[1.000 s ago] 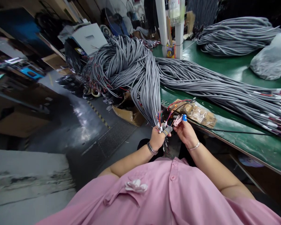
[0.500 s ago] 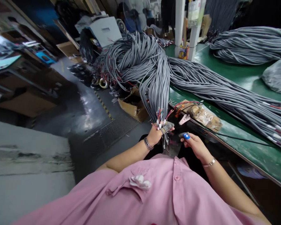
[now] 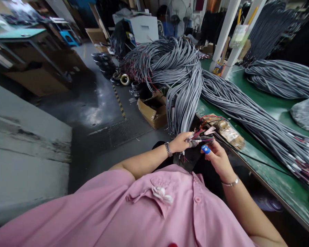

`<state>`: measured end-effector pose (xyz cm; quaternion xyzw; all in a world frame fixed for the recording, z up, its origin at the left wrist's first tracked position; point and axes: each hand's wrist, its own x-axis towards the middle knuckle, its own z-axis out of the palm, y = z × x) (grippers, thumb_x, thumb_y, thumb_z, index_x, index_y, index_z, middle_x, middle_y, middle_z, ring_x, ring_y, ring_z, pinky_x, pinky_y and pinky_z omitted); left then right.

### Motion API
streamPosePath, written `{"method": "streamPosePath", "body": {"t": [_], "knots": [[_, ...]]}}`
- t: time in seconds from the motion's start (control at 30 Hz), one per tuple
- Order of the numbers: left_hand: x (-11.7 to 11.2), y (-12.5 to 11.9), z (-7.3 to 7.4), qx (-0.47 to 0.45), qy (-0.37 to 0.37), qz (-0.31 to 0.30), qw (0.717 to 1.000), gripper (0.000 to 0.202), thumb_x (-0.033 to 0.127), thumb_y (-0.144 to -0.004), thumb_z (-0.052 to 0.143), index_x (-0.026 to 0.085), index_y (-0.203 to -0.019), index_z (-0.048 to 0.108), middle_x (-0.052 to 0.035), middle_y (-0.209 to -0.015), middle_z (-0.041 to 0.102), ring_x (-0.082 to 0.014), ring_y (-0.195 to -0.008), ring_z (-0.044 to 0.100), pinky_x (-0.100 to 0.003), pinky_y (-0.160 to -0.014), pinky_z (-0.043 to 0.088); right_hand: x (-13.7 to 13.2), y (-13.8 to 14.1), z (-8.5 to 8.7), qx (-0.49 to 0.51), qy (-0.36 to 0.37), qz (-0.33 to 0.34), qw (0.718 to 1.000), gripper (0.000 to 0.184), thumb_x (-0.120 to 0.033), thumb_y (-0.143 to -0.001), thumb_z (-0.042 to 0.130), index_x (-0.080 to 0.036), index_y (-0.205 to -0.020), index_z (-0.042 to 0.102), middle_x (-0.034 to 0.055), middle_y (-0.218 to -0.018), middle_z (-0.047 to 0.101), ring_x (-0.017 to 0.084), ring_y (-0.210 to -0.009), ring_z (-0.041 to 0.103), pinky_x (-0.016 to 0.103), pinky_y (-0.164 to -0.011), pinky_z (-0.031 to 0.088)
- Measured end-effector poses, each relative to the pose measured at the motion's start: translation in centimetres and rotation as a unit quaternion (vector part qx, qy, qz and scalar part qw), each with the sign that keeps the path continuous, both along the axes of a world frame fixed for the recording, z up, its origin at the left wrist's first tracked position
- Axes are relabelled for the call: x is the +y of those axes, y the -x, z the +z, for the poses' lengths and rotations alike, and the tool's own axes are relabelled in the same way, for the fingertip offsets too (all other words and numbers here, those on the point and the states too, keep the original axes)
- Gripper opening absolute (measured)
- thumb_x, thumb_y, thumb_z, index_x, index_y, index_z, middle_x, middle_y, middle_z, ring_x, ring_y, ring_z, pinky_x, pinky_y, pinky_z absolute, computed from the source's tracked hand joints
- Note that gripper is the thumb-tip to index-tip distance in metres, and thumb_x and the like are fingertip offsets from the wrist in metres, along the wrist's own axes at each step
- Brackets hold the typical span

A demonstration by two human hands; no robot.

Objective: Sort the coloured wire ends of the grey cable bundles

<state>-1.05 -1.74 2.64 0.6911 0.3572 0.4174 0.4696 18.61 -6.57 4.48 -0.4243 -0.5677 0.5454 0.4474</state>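
Note:
My left hand (image 3: 181, 142) is closed around the ends of several grey cables, with grey wrapping on its thumb. Thin red, dark and purplish wires (image 3: 203, 140) stick out of those ends toward the right. The fingers of my right hand (image 3: 218, 160) are pinched at the wires' tips; a blue wrap (image 3: 205, 149) covers its thumb. Behind my left hand, the grey cable bundle (image 3: 186, 103) hangs over the bench edge. A pale pink clip (image 3: 210, 130) sits just beyond the fingers, next to a taped wooden block (image 3: 230, 132).
On the green bench (image 3: 275, 164) lie a long row of grey cables (image 3: 247, 109), a coiled bundle (image 3: 285, 77) and a plastic bag (image 3: 306, 114). White posts (image 3: 226, 34) rise from it. An open cardboard box (image 3: 154, 111) stands on the floor; a grey cabinet (image 3: 28, 147) is at left.
My right hand has come in to the wires, which were apart from it before. The wires in my left hand have tipped from upright to rightward. The camera view has shifted.

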Motion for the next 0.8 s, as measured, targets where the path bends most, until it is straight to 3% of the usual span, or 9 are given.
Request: {"method": "streamPosePath", "body": {"t": [0.13,0.23,0.37,0.53,0.67,0.8], "knots": [[-0.7,1.0,-0.1,0.074,-0.111,-0.003,0.991,0.02,0.028,-0.076,0.068,0.018,-0.092,0.072,-0.0033,-0.073,0.067,-0.0146,-0.065,0.057,-0.025,-0.066,0.044,-0.1,1.7,-1.4,-0.012,-0.037,-0.029,0.999,0.02,-0.042,-0.079,0.072,-0.022,-0.078,0.071,0.0017,-0.065,0.064,0.013,-0.053,0.049,0.027,-0.049,0.04],[-1.1,2.1,-0.2,0.042,-0.128,-0.02,0.991,0.018,0.027,-0.074,0.069,0.019,-0.09,0.072,-0.0065,-0.078,0.069,-0.0182,-0.072,0.062,-0.029,-0.073,0.048,-0.8,1.8,-3.2,-0.004,-0.052,-0.055,0.997,0.019,-0.041,-0.083,0.068,-0.023,-0.078,0.072,0.0024,-0.067,0.065,0.014,-0.056,0.051,0.03,-0.053,0.042],[-2.0,3.3,-0.3,-0.034,-0.063,-0.011,0.997,0.023,0.031,-0.076,0.071,0.018,-0.094,0.073,-0.0128,-0.094,0.072,-0.0255,-0.098,0.066,-0.037,-0.087,0.05,-1.9,0.7,-4.4,0.027,-0.054,-0.098,0.993,0.015,-0.038,-0.084,0.068,-0.024,-0.088,0.073,0.002,-0.072,0.066,0.015,-0.059,0.052,0.031,-0.056,0.043],[-2.2,5.0,-0.8,-0.122,0.038,0.051,0.99,0.031,0.042,-0.076,0.072,0.016,-0.093,0.072,-0.0119,-0.089,0.073,-0.0215,-0.083,0.069,-0.032,-0.076,0.053,-2.2,-1.5,-4.7,0.035,-0.073,-0.159,0.984,0.018,-0.039,-0.08,0.071,-0.026,-0.092,0.074,0.0019,-0.068,0.065,0.016,-0.056,0.052,0.032,-0.054,0.043],[-1.2,4.9,-0.3,-0.134,0.062,0.056,0.987,0.037,0.047,-0.076,0.071,0.015,-0.095,0.072,-0.0105,-0.087,0.073,-0.0162,-0.069,0.066,-0.026,-0.064,0.051,-1.1,-1.1,-5.1,-0.048,-0.068,-0.099,0.992,0.015,-0.038,-0.078,0.073,-0.024,-0.073,0.073,0.0023,-0.063,0.065,0.015,-0.055,0.053,0.031,-0.053,0.042],[-0.5,2.5,0.8,-0.076,0.02,0.013,0.997,0.031,0.044,-0.073,0.074,0.018,-0.091,0.073,-0.0082,-0.085,0.072,-0.019,-0.076,0.068,-0.029,-0.072,0.052,0.3,1.5,-5.2,-0.029,-0.026,-0.021,0.999,0.022,-0.042,-0.079,0.07,-0.022,-0.072,0.072,0.0031,-0.066,0.068,0.015,-0.055,0.056,0.029,-0.054,0.046]]}}
